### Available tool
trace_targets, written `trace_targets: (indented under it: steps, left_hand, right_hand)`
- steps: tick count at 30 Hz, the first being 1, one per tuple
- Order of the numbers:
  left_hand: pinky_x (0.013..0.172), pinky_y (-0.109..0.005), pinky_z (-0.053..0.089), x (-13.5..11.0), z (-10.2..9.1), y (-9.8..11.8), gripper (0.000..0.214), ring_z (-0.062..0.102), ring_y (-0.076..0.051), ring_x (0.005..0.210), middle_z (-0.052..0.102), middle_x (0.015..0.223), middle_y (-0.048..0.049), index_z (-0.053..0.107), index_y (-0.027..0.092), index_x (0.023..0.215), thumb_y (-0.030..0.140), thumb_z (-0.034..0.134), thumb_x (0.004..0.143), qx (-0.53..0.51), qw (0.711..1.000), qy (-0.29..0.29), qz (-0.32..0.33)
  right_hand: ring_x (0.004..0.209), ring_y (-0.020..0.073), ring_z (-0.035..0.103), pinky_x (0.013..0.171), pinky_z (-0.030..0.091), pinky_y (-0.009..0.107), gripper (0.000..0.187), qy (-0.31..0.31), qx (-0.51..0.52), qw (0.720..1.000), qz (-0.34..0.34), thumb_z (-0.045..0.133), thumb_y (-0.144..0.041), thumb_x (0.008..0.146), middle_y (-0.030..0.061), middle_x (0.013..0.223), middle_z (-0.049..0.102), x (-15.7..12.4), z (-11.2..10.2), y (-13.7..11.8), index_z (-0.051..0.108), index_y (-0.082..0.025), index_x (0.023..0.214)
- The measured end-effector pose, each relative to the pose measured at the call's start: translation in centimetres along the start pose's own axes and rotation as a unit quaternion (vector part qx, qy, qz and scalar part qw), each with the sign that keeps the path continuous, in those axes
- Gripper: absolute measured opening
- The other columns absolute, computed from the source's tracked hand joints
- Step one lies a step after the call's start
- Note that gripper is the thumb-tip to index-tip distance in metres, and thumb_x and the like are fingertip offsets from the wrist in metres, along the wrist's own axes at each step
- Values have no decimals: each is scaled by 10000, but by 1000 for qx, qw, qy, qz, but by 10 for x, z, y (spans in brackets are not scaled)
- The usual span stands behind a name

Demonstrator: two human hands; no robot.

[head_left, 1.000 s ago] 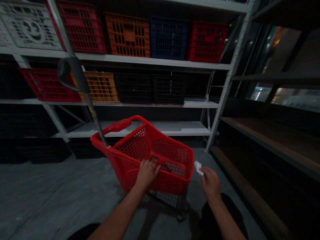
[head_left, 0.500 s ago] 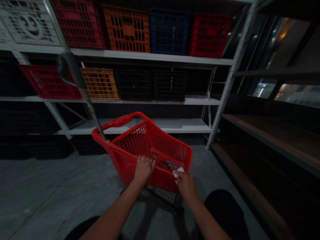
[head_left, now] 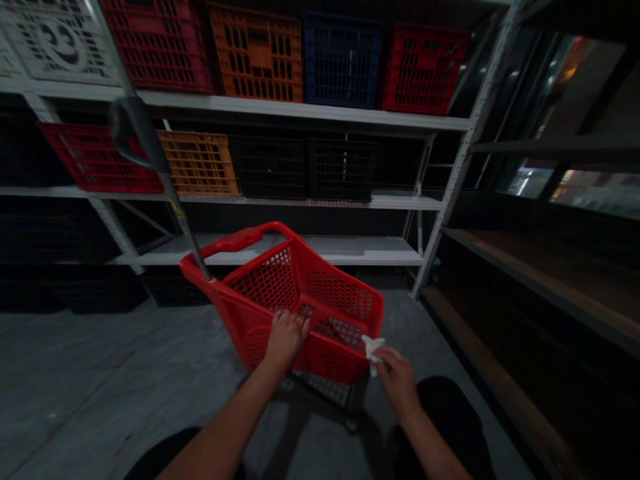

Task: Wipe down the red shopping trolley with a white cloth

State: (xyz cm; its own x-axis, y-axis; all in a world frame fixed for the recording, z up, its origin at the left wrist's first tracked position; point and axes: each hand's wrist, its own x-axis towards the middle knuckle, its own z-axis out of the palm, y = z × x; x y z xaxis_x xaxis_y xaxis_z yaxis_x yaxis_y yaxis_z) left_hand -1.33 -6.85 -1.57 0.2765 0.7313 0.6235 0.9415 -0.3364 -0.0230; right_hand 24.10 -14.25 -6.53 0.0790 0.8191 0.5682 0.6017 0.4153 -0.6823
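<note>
A red plastic mesh shopping trolley [head_left: 300, 320] stands on wheels in front of me, with a long grey pull handle [head_left: 173, 193] rising from its left corner to a black grip [head_left: 131, 130]. My left hand [head_left: 287, 340] is curled over the trolley's near rim. My right hand [head_left: 397, 380] pinches a crumpled white tissue [head_left: 373, 353] beside the trolley's near right corner. The trolley's interior shows no other item, though its near part is partly hidden by my hands.
Ahead stands a white metal shelf rack [head_left: 300, 117] holding several red, orange, blue and black plastic crates [head_left: 257, 60]. Dark wooden shelving [head_left: 525, 287] runs along the right, below a window [head_left: 595, 193]. The floor is grey concrete [head_left: 85, 367].
My right hand, with the tissue, moved left toward the trolley's near corner, then slightly back to the right. The view has tilted a little, and my left hand stays on the rim.
</note>
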Motion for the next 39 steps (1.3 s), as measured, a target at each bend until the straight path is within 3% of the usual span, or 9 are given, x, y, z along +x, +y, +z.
trace_targets:
  steps: [5, 10, 13, 16, 21, 27, 32, 36, 39]
  left_hand:
    - [864, -400, 292, 1, 3, 3, 322, 497, -208, 801, 602, 687, -61, 584, 187, 659, 320, 350, 835, 4, 1000, 10, -2]
    - [862, -395, 287, 2, 2, 3, 314, 496, -203, 795, 601, 697, -59, 579, 186, 664, 323, 354, 835, 8, 1000, 15, 7]
    - [852, -393, 292, 2, 1, 1, 318, 491, -200, 779, 597, 686, -55, 574, 186, 654, 318, 350, 838, 8, 1000, 12, 10]
    - [848, -389, 295, 1, 0, -1, 317, 489, -194, 769, 594, 676, -49, 570, 188, 648, 311, 347, 838, 5, 1000, 7, 13]
    - [858, -395, 290, 1, 1, -2, 311, 492, -195, 787, 603, 689, -47, 570, 193, 659, 297, 337, 837, -1, 1000, 2, 12]
    - [907, -412, 276, 2, -5, -3, 298, 497, -189, 789, 599, 688, -44, 585, 191, 660, 271, 350, 825, -8, 1000, 4, 3]
    - [1005, -490, 125, 7, -17, 42, 235, 461, -218, 1010, 613, 952, -60, 605, 201, 837, 259, 380, 808, -46, 999, 2, -9]
    - [962, -462, 203, 2, -4, 86, 381, 542, -181, 781, 647, 744, -57, 629, 174, 734, 348, 310, 850, -71, 996, -58, 7]
    - [872, -446, 265, -7, 9, 95, 443, 542, -188, 707, 638, 621, -77, 631, 152, 631, 356, 305, 852, -59, 996, -64, 14]
  right_hand:
    - [837, 169, 584, 776, 460, 280, 207, 50, -3, 999, -12, 474, -121, 699, 55, 852, 628, 1, 23, -15, 653, -190, 776]
    - [828, 160, 571, 781, 450, 272, 257, -16, 16, 999, -27, 446, -59, 679, 49, 853, 612, 23, 52, -53, 651, -189, 763]
    - [827, 159, 566, 776, 450, 267, 259, -37, 17, 998, -48, 441, -53, 674, 52, 840, 602, 21, 46, -47, 646, -178, 770]
    - [821, 155, 568, 773, 453, 266, 249, -38, 7, 998, -49, 443, -68, 687, 56, 854, 600, 10, 25, -20, 642, -174, 794]
    - [786, 182, 572, 740, 466, 307, 153, 17, -28, 999, 20, 499, -172, 724, 72, 818, 603, 7, -10, 20, 646, -166, 768]
    - [832, 175, 555, 707, 468, 272, 206, -1, 63, 998, 15, 494, -288, 787, 82, 882, 572, 10, 3, 8, 663, -170, 786]
    - [719, 161, 559, 650, 467, 260, 166, 20, 73, 995, 64, 567, -248, 721, 47, 784, 583, -4, 29, -1, 635, -170, 851]
    - [768, 166, 562, 696, 463, 268, 210, 10, 62, 998, 31, 528, -214, 743, 56, 827, 591, -2, 33, -2, 624, -182, 927]
    - [776, 161, 552, 717, 452, 274, 185, -6, 27, 999, -24, 466, -170, 768, 59, 803, 575, 21, 27, 4, 646, -183, 805]
